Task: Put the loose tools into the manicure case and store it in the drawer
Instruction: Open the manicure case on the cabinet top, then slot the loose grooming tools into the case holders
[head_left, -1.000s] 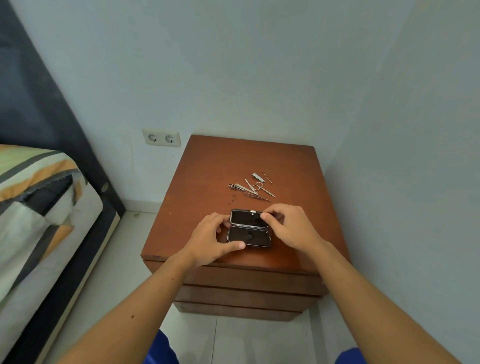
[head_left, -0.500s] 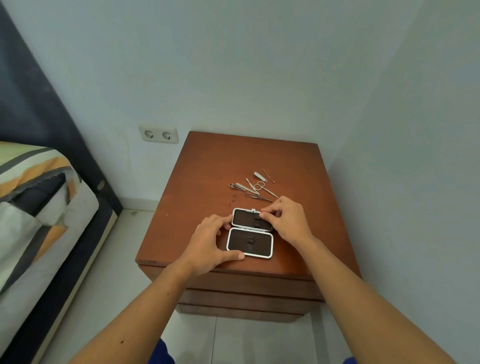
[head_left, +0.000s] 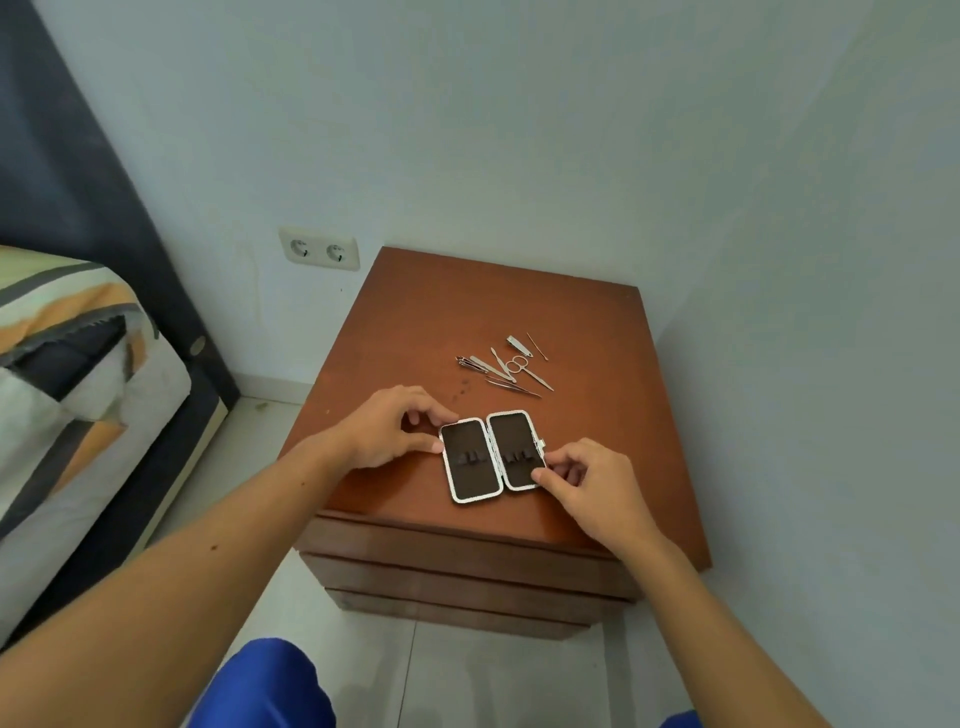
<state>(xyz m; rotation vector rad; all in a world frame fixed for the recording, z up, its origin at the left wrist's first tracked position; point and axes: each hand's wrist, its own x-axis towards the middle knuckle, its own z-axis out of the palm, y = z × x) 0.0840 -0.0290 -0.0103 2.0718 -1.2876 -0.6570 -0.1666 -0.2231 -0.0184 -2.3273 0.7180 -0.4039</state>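
Observation:
The manicure case (head_left: 491, 456) lies fully open on the brown nightstand (head_left: 415, 322), near its front edge. Its two dark halves sit side by side, with empty elastic loops showing inside. My left hand (head_left: 395, 431) pinches the left half's edge. My right hand (head_left: 582, 483) pinches the right half's lower right rim beside the clasp. Behind the case lies a loose pile of metal tools (head_left: 506, 366): small scissors, a nail clipper, tweezers and thin sticks.
The nightstand has three shut drawers (head_left: 467, 566) on its front. Walls close in behind and to the right. A double wall socket (head_left: 319, 249) and a bed (head_left: 72, 374) are to the left. White tiled floor lies below.
The case went from half open to flat open, then turned a quarter turn, so its halves now lie left and right. Both hands shifted along its edges with it.

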